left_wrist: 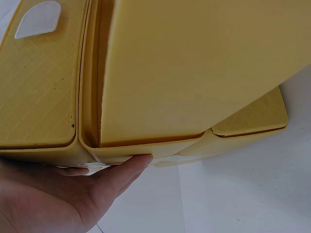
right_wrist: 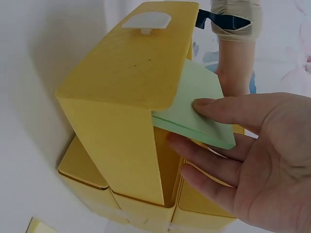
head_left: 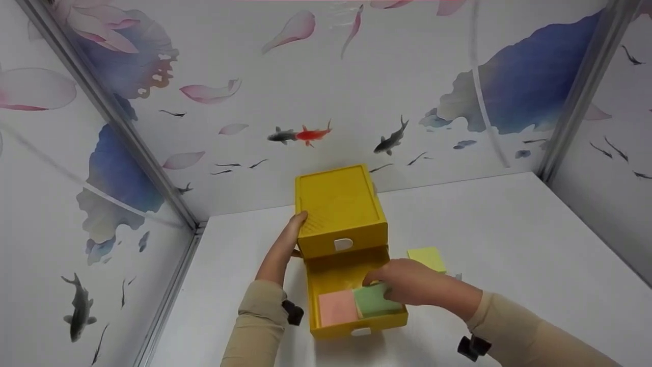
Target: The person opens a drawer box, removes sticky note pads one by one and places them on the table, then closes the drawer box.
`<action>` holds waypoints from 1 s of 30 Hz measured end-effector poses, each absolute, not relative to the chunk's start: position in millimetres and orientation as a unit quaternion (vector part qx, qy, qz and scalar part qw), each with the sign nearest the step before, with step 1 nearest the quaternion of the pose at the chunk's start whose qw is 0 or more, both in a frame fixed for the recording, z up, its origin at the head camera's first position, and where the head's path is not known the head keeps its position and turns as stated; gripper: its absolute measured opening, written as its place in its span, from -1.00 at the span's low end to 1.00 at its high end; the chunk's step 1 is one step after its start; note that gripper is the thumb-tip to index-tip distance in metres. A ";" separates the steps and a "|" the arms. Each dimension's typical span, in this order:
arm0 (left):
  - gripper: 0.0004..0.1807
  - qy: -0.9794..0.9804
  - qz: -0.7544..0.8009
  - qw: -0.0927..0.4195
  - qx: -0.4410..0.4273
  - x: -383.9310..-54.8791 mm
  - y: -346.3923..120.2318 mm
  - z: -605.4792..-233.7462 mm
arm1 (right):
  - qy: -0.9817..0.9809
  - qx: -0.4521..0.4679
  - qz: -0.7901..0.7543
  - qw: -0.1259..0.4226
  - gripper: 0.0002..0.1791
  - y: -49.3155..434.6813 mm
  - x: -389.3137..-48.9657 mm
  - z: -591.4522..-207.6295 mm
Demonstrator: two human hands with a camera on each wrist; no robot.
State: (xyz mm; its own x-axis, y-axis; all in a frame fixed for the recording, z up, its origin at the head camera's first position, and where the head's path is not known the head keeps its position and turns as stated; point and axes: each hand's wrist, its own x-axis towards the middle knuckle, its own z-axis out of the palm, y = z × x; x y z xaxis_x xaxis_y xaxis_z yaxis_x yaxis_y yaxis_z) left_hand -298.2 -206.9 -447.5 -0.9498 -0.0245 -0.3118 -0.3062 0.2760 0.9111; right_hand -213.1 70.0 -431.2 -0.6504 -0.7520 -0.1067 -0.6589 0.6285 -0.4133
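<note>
A yellow drawer box (head_left: 336,204) stands against the back panel with its middle drawer (head_left: 333,272) pulled out. My left hand (head_left: 289,234) rests along the box's left side; in the left wrist view its fingers (left_wrist: 129,172) lie extended against the wall. With thumb and fingers, my right hand (head_left: 415,283) pinches a green sticky note pad (right_wrist: 201,104) at the drawer's right side. Partly hidden by that hand, the pad sits tilted over the drawer's edge in the right wrist view. Beside it in the drawer lies a pink sticky note pad (head_left: 337,308).
A yellow sticky note pad (head_left: 427,259) lies on the white table (head_left: 489,224) right of the box, partly behind my right hand. The shut top drawer has a white handle (head_left: 343,244). Printed panels (head_left: 356,92) enclose the table at the back and sides.
</note>
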 end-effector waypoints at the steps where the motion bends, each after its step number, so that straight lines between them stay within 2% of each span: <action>1: -0.14 0.790 0.592 0.120 -0.105 -298.2 -206.8 -447.3 | 0.889 -0.405 -0.175 0.124 -0.57 71.9 -212.4 -429.9; 9: -0.15 0.790 0.590 0.127 -0.109 -298.3 -205.2 -445.4 | 0.873 -0.447 -0.185 0.058 -0.51 84.7 -204.9 -419.4; 17: -0.15 0.790 0.591 0.124 -0.102 -298.4 -205.6 -445.8 | 0.890 -0.418 -0.180 0.017 -0.52 102.3 -195.0 -404.4; 23: -0.16 0.785 0.597 0.128 -0.108 -299.7 -205.8 -445.3 | 0.894 -0.408 -0.183 -0.021 -0.62 122.7 -191.3 -400.2; 27: -0.16 0.783 0.599 0.129 -0.110 -299.5 -206.1 -445.6 | 0.902 -0.390 -0.184 -0.029 -0.64 135.5 -192.9 -401.1; 30: -0.16 0.783 0.599 0.129 -0.108 -298.7 -206.1 -445.9 | 0.908 -0.373 -0.190 -0.014 -0.63 143.9 -194.3 -402.2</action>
